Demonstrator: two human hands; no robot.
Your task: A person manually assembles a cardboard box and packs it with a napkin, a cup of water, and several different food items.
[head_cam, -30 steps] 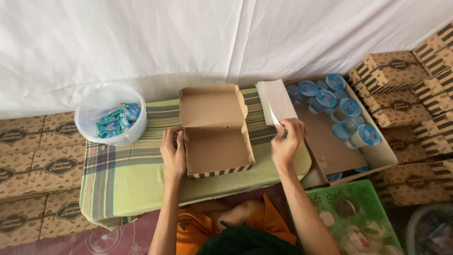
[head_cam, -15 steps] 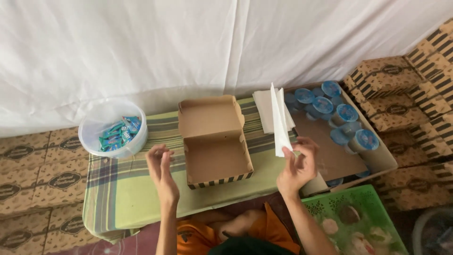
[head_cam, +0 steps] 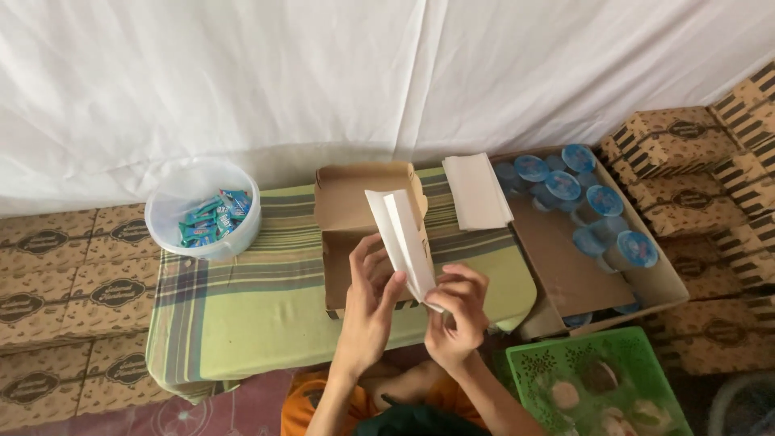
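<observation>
Both hands are now meeting over the open box, the right hand pinching the folded white sheet just lifted off the stack while the left hand's fingers are spreading it apart.

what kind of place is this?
Likely a makeshift snack-box packing spot: stacks of printed cardboard boxes, a carton of sealed water cups, and an open box on a low cloth-covered table.
</observation>
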